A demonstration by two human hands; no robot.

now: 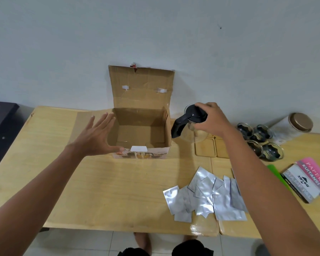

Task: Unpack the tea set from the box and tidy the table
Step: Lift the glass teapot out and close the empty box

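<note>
Right hand [209,118] grips the glass teapot [191,122] by its lid, fingers closed on top, above the tray [205,147] at 3 o'clock of the box [140,130]. Risk: the lid may separate and the pot drop. Left hand [96,135] is spread wide, holding nothing, beside the box. Cups [259,139] crowd 3 o'clock; sachets [205,196] lie near the front edge. Open desk [63,163] at 9 o'clock.
</note>
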